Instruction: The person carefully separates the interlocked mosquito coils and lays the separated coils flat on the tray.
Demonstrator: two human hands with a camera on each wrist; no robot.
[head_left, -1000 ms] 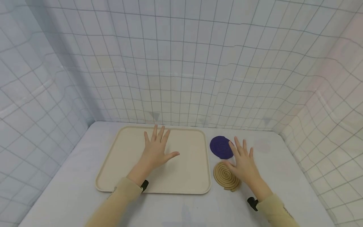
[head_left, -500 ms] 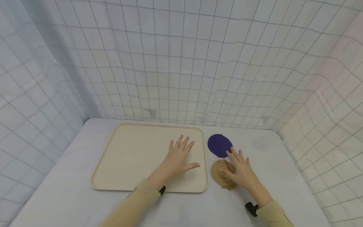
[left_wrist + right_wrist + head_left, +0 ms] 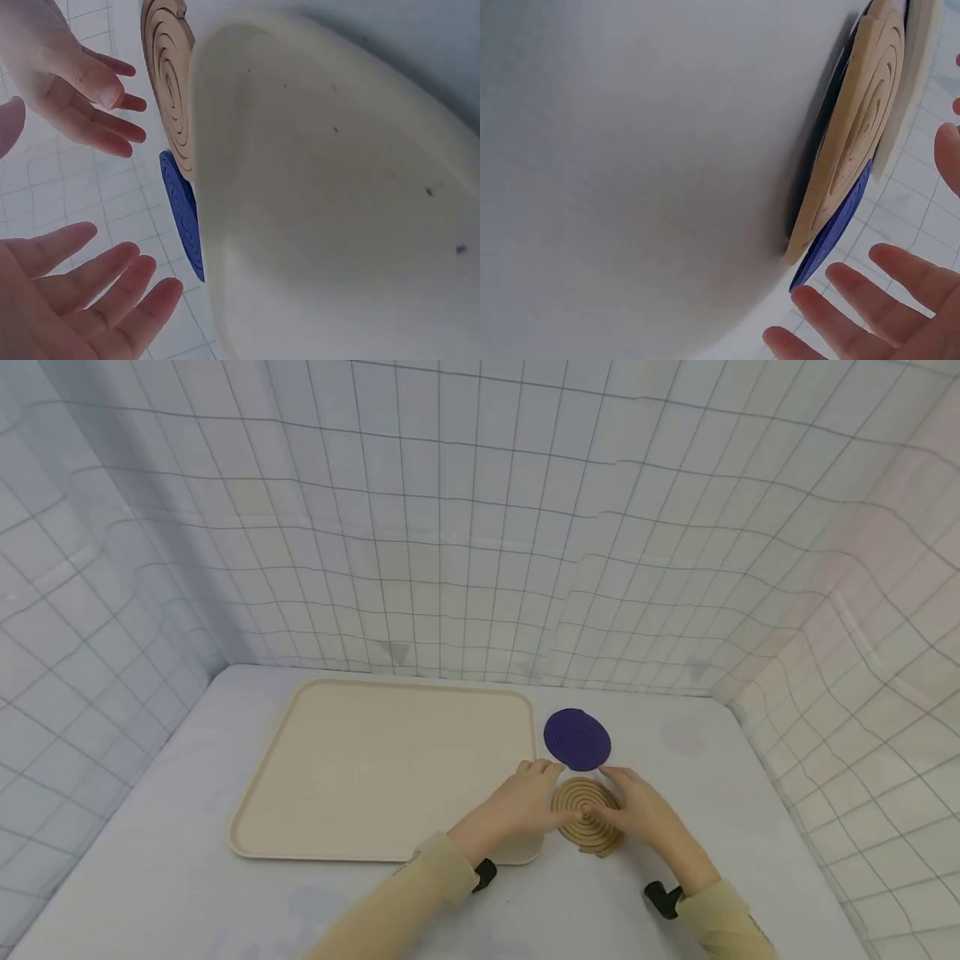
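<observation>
A flat tan spiral coil [image 3: 587, 817] lies on the white table just right of the tray, a loose end showing at its near edge. Directly behind it is a dark blue spiral coil [image 3: 577, 740]. My left hand [image 3: 529, 797] hovers at the tan coil's left side, over the tray's right rim. At the right side of the same coil is my right hand [image 3: 643, 811]. Both hands have their fingers spread and loosely bent, with the thumbs towards each other over the coil. In the left wrist view the fingers [image 3: 124, 289] are apart from the tan coil [image 3: 169, 82], holding nothing.
A cream rectangular tray [image 3: 390, 685] takes up the left and middle of the table [image 3: 720, 793]. White cloth walls with a grid pattern [image 3: 420, 527] rise behind and on both sides. A dark band, coil or shadow, shows beneath the tan coil [image 3: 862, 120] in the right wrist view.
My left hand has moved right across the tray to the tan coil. My right hand has come slightly down and closer to it. Both coils stay where they were on the table.
</observation>
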